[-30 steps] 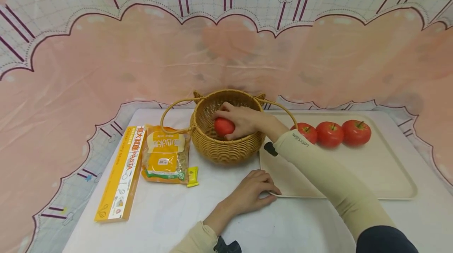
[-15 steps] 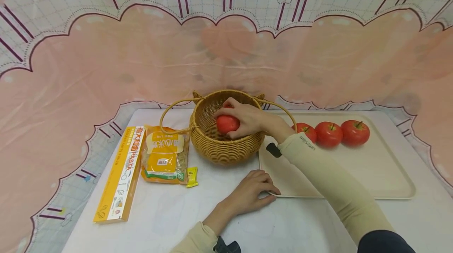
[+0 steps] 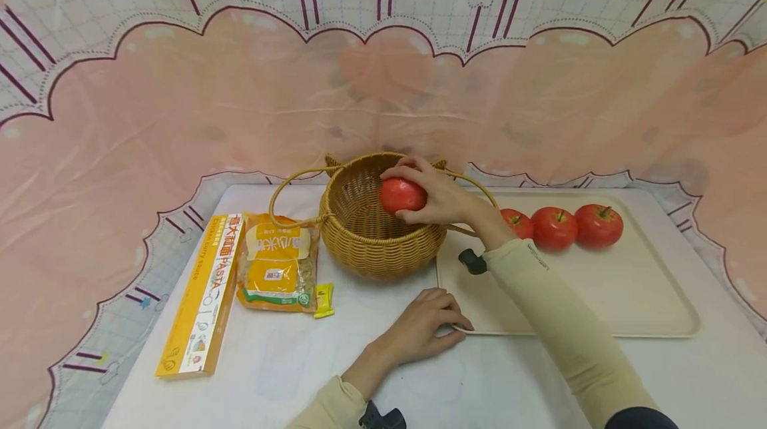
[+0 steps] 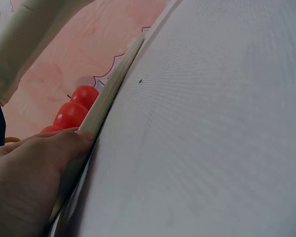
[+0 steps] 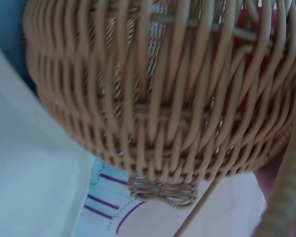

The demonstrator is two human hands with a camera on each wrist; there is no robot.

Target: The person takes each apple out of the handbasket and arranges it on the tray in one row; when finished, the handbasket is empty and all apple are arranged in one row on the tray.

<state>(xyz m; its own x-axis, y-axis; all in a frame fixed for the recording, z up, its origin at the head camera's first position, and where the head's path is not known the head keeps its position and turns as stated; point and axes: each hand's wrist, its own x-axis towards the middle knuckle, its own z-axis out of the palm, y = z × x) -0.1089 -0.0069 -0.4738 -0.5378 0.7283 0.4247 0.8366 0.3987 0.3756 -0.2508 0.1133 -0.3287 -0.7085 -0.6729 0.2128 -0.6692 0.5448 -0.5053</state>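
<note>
My right hand (image 3: 440,196) grips a red apple (image 3: 403,196) over the mouth of a woven basket (image 3: 377,256), near its right rim. In the right wrist view the basket's wicker wall (image 5: 153,89) fills most of the picture, and red shows through its gaps. My left hand (image 3: 419,326) pinches the front left corner of a cream tray (image 3: 629,296). The left wrist view shows that hand (image 4: 34,173) with its thumb at the tray's edge (image 4: 106,101). Several apples, among them a whole one (image 3: 554,228), sit in a row on the tray.
Left of the basket lie a long pasta box (image 3: 200,296), an orange and clear food bag (image 3: 278,262) and a small yellow packet (image 3: 323,300). The basket's handles (image 3: 287,186) stick out to both sides. A patterned cloth (image 3: 257,102) hangs behind the white table (image 3: 287,362).
My right hand has lifted the apple from inside the basket, up and to the right towards the rim. My left hand stays at the tray's corner.
</note>
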